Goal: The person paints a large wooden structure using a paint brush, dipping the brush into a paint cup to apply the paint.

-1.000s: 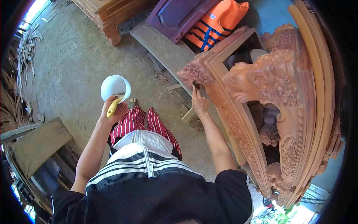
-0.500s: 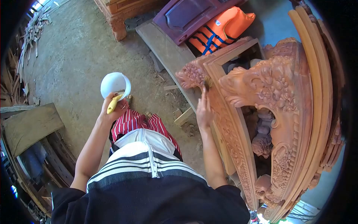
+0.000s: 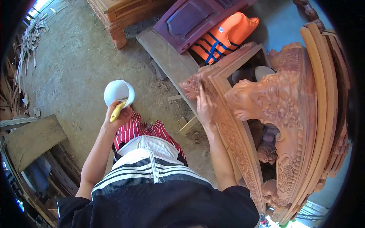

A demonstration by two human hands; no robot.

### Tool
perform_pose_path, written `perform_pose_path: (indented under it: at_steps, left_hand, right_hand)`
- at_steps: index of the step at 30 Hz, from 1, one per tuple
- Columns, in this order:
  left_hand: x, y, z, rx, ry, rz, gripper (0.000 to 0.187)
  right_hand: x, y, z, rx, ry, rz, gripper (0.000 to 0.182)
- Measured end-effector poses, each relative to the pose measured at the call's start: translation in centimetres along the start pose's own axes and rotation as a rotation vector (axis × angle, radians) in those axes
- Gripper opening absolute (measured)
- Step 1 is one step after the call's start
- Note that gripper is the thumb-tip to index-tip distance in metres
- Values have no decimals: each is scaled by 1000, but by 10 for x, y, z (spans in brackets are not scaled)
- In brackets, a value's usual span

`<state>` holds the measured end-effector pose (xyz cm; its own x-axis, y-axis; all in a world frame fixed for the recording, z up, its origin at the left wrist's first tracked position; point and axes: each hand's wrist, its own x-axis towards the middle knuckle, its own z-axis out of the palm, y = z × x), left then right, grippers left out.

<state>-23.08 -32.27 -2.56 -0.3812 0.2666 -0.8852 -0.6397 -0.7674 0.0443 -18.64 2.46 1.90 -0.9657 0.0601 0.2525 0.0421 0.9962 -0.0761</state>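
Note:
My left hand (image 3: 124, 117) is closed around a white plastic tub (image 3: 113, 91), tilted with its opening showing. A brush with a yellow handle (image 3: 117, 112) is held against the tub's rim by the same hand. My right hand (image 3: 206, 110) reaches to the carved wooden frame (image 3: 227, 131) with fingers closed on a small brush (image 3: 201, 84). Its bristles are on the floral carving at the frame's upper left corner, and most of its handle is hidden by the fingers.
Close on the right stands a larger carved panel (image 3: 262, 99) with curved wooden rails (image 3: 321, 114). An orange life jacket (image 3: 237, 28) and a dark red panelled door (image 3: 194, 21) lie beyond the frame. Boards (image 3: 34, 140) are stacked at left; wood scraps (image 3: 30, 49) litter the floor.
My right hand and its brush have shifted slightly left across the corner carving. The left hand still holds the tub and yellow brush; the whole view has moved down a little.

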Motion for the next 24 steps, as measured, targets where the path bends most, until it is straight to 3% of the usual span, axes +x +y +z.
perform_pose_path:
  at_steps: [1, 2, 5, 6, 8, 10, 13, 15, 19, 21, 24]
  left_hand:
    - [4, 9, -1, -14, 9, 24, 12]
    - [9, 18, 1, -30, 9, 51, 13]
    - [18, 46, 4, -47, 5, 40, 17]
    - [27, 57, 0, -63, -11, 32, 19]
    - [26, 70, 8, -53, -31, 50, 19]
    - [28, 86, 16, -18, -56, 60, 19]
    - [33, 106, 32, -15, 9, -2, 11]
    - [33, 121, 35, 6, -40, 2, 11]
    - [39, 148, 33, 15, -112, 24, 16]
    - [51, 164, 22, -16, -53, 18, 17]
    - [49, 179, 23, -19, 20, 11, 17]
  right_hand:
    - [9, 0, 5, 30, 138, -40, 42]
    - [16, 1, 5, 16, 134, -42, 42]
    - [48, -9, -6, 16, -447, 117, 33]
    - [61, -3, -6, 11, -452, 114, 33]
    - [83, 18, -11, 190, -142, 131, 26]
    - [117, 28, -40, 111, -258, 321, 26]
    - [145, 58, -38, -85, -273, 401, 25]
    - [151, 71, -24, -109, -257, 375, 25]
    - [153, 24, -46, -240, -389, 247, 25]
    - [161, 14, -56, -10, -620, 334, 26]
    - [180, 32, -61, 179, -635, 462, 24]
